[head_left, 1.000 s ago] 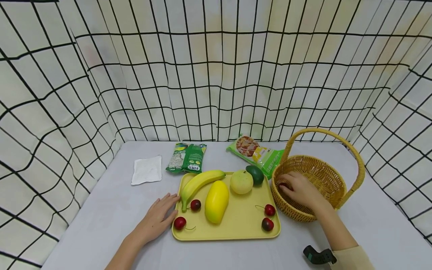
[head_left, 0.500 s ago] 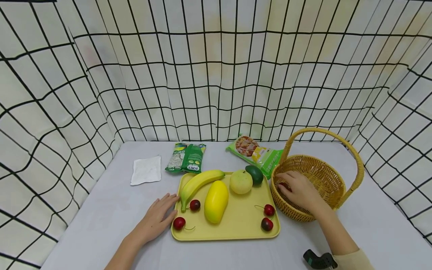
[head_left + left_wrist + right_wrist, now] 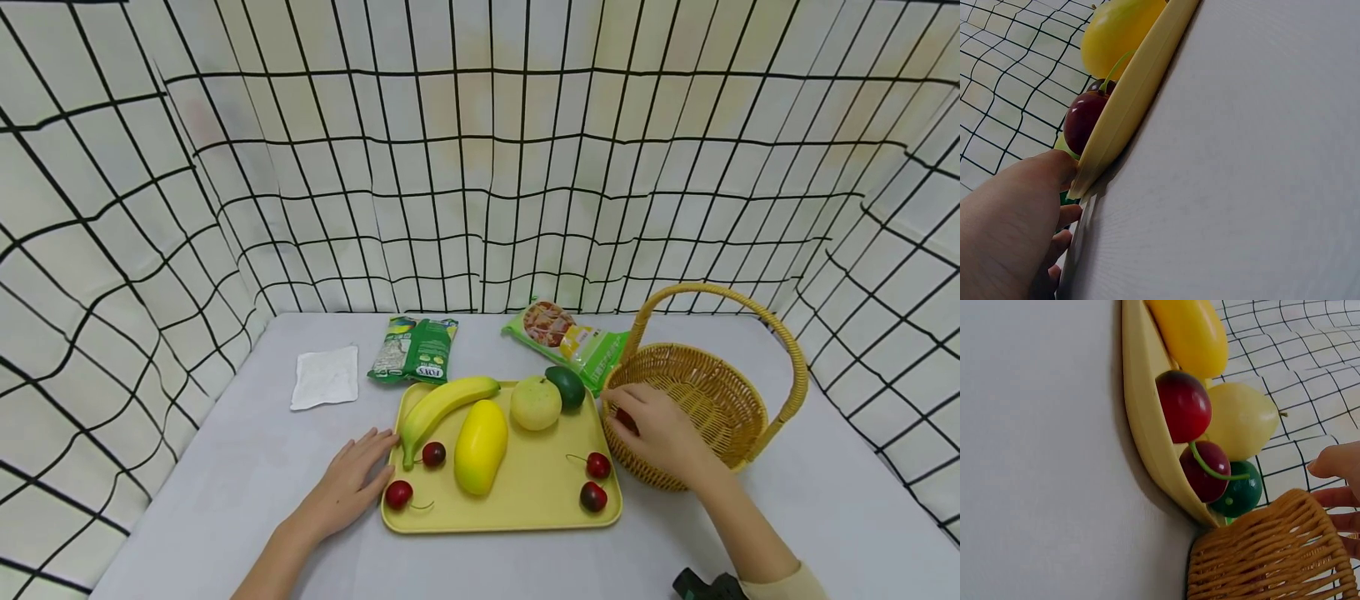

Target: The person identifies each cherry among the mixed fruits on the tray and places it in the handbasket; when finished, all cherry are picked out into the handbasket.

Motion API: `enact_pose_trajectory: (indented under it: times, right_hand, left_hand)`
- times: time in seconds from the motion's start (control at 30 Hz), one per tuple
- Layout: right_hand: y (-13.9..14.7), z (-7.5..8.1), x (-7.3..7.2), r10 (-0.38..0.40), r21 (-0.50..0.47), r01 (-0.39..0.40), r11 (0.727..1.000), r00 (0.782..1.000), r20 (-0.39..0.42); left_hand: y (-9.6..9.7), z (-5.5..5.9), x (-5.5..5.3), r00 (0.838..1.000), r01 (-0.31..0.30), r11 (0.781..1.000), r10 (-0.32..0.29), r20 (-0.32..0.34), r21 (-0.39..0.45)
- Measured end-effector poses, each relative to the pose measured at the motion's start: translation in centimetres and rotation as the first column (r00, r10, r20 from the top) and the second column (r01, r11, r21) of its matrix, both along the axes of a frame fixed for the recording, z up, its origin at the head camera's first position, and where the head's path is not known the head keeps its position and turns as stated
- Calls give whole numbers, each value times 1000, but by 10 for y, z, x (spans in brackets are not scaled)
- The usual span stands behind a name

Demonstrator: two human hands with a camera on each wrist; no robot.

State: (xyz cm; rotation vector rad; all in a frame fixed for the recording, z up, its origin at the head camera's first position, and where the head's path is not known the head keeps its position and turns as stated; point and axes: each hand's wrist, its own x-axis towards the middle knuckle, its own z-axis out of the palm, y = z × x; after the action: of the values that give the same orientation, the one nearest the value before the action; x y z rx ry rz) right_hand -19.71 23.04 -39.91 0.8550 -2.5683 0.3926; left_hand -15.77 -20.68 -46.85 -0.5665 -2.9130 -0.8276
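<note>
At the basket's left rim my right hand point(image 3: 660, 429) is bent downward and pinches a dark red cherry point(image 3: 625, 421), partly hidden by the fingers. My left hand point(image 3: 348, 483) rests beside the yellow tray point(image 3: 525, 521) with relaxed fingers; the fingertips and thumb touch its left edge. On the tray lie a banana point(image 3: 442, 408), a mango point(image 3: 481, 450), a round pale yellow-green fruit point(image 3: 536, 403) and a dark green avocado-like fruit point(image 3: 567, 389). Several cherries sit there too, including a cherry point(image 3: 398, 495) near my left thumb and a cherry point(image 3: 1184, 406) in the right wrist view.
A wicker basket point(image 3: 731, 400) with a tall handle stands right of the tray. Behind are a green snack packet point(image 3: 416, 350) and a light-green food packet point(image 3: 573, 342). A white cloth square point(image 3: 326, 378) lies left. A black device point(image 3: 708, 586) is near my right forearm.
My right hand has risen from inside the basket and shifted slightly left to its rim, the dark red cherry moving with it. The left hand and the tray stay in place.
</note>
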Motion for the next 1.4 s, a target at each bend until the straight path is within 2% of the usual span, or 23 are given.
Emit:
enact_pose_trajectory:
  times: [0.17, 0.47, 0.73, 0.93, 1.1, 1.27, 1.4]
  right_hand:
    - [-7, 1, 5, 63, 5, -63, 998, 997, -42]
    - [-21, -5, 12, 179, -3, -180, 984, 979, -102]
    - [-29, -11, 18, 228, -6, -228, 974, 972, -61]
    - [-32, -20, 21, 295, -9, -296, 955, 954, -51]
    - [-33, -27, 20, 337, 0, -338, 941, 938, -75]
    - [-32, -31, 21, 349, 23, -348, 937, 934, -80]
    - [-32, -30, 24, 304, 96, -300, 949, 952, -28]
  left_hand:
    - [0, 0, 0, 1000, -1, 1000, 1, 10, -3]
    - [0, -2, 0, 1000, -3, 1000, 3, 9, -2]
    - [0, -2, 0, 1000, -3, 1000, 3, 5, -3]
    - [-1, -1, 0, 1000, -5, 1000, 5, 4, -5]
    - [-1, -1, 0, 1000, -7, 1000, 7, 6, 0]
    - [0, -1, 0, 1000, 2, 1000, -2, -3, -1]
    - [0, -1, 0, 1000, 4, 1000, -4, -10, -4]
